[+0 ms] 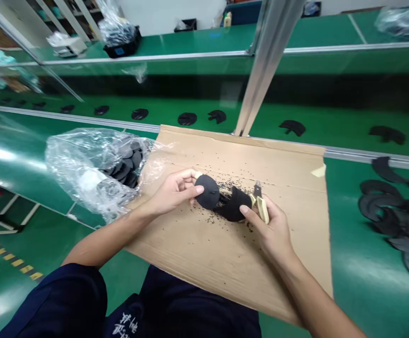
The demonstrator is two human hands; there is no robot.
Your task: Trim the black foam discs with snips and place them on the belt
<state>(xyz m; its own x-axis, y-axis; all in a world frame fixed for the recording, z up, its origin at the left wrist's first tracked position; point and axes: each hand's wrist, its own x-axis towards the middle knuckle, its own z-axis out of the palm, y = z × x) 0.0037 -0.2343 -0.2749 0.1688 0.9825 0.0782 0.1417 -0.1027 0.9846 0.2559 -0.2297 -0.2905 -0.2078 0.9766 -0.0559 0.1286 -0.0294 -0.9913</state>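
Pinched between the thumb and fingers of my left hand (172, 193) is a round, flat black disc (207, 192). My right hand (274, 223) is closed on a curved black plastic piece (236, 206), with its thumb on the near side. That same hand also keeps a pair of nippers (263, 210) with pale yellow handles against the palm, jaws pointing away from me. The disc and the curved piece are close together; whether they touch I cannot tell. Small black scraps (230, 182) are scattered below on a cardboard sheet (190, 263).
A clear plastic bag (77, 162) with several black discs (128, 164) lies left of the cardboard. Curved black pieces (380, 199) are heaped on the right. Behind, several black parts (187, 119) sit in a row on the green belt, beyond a metal post (264, 70).
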